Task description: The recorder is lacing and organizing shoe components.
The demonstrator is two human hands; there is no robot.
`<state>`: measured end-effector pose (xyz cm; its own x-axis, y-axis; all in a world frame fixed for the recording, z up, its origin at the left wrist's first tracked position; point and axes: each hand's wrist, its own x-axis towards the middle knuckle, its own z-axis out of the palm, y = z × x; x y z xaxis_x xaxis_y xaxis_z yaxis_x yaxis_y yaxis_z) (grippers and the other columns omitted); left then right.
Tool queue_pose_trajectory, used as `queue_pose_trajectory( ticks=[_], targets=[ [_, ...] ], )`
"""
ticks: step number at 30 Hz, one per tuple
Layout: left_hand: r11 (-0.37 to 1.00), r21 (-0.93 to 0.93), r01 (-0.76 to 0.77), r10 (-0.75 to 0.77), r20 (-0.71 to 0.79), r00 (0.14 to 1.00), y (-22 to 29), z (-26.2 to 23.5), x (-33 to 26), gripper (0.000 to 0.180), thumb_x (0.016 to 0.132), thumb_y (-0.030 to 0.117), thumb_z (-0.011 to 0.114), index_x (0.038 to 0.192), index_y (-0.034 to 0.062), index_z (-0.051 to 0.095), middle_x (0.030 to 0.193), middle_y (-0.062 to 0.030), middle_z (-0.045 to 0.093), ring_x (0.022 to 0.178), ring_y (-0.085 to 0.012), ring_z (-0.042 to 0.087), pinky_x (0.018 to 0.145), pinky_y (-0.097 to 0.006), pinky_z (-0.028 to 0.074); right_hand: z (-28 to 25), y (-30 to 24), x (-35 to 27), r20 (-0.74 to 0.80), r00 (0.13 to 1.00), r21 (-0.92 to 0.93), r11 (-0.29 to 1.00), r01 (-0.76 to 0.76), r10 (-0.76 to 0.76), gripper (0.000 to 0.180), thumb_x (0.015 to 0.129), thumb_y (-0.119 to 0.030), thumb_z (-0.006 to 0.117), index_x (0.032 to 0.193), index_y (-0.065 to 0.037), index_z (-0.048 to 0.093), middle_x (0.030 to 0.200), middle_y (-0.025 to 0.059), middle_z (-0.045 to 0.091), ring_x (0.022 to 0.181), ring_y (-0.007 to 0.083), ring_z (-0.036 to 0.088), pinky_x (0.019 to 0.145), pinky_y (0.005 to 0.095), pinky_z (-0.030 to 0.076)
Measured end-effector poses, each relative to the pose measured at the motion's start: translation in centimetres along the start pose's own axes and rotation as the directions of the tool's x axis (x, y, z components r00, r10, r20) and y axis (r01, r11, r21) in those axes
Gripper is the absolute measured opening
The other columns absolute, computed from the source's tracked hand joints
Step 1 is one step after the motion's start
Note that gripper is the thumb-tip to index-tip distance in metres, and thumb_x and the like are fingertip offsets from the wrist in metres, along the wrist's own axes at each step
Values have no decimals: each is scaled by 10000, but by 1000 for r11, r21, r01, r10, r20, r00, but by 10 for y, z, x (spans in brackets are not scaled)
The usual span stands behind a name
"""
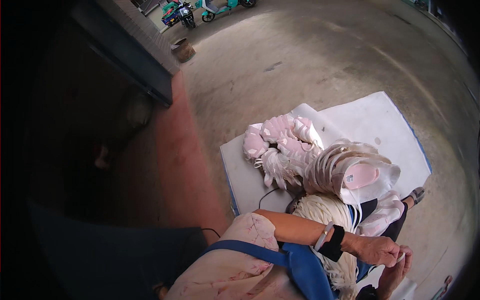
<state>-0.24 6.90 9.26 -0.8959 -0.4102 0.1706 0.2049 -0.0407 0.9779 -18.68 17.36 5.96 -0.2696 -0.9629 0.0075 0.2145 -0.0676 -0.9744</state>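
My left hand is closed in a pinch at the lower right, with a bracelet and a black band on its wrist. My right hand is close against it, fingers bent together. A short piece of white shoelace shows between the fingertips of both hands. Beneath my left forearm, a thick bundle of cream shoelaces lies across my lap over a blue apron. Beyond the bundle, a nested row of pink-and-white shoe uppers rests on its side. Another upper is by my leg.
A white sheet with blue edging covers the concrete floor, holding a pile of pink-and-white uppers. To the left are a red floor strip and a dark door. A rusty bucket and parked scooters stand farther off.
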Motion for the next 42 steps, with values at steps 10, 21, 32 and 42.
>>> queue_pose_trajectory(
  ticks=[10,21,32,42],
  targets=[
    [968,229,-104,141,-150,979,-26,-16,11,456,919,349,535,1131,-38,421,842,-129,611,621,-182,626,535,-285,509,38,-37,-7,155,949,-160,955,-248,273,138,930,-167,529,956,-33,547,765,50,537,508,68,408,446,189,356],
    [810,-428,401,-254,360,898,-38,29,10,410,783,62,638,1131,-108,503,900,-194,639,657,-292,679,608,-374,582,67,-65,8,81,974,-314,922,226,-211,245,939,-238,538,1005,-2,544,804,55,498,594,98,420,524,213,325],
    [939,-337,77,-127,-130,983,-5,-14,5,461,998,316,343,821,-45,569,583,-109,602,425,-170,579,373,-260,469,61,-67,5,462,832,-320,933,-168,308,355,958,-221,487,1220,19,477,989,103,565,655,124,481,531,225,356],
    [952,279,-127,233,-393,889,-28,-89,12,181,909,128,486,816,-17,538,765,-96,609,502,-155,592,363,-274,450,-71,-48,-7,209,811,-517,766,-382,546,213,898,-227,566,916,-14,569,661,6,481,536,87,410,435,227,309]
  ],
)
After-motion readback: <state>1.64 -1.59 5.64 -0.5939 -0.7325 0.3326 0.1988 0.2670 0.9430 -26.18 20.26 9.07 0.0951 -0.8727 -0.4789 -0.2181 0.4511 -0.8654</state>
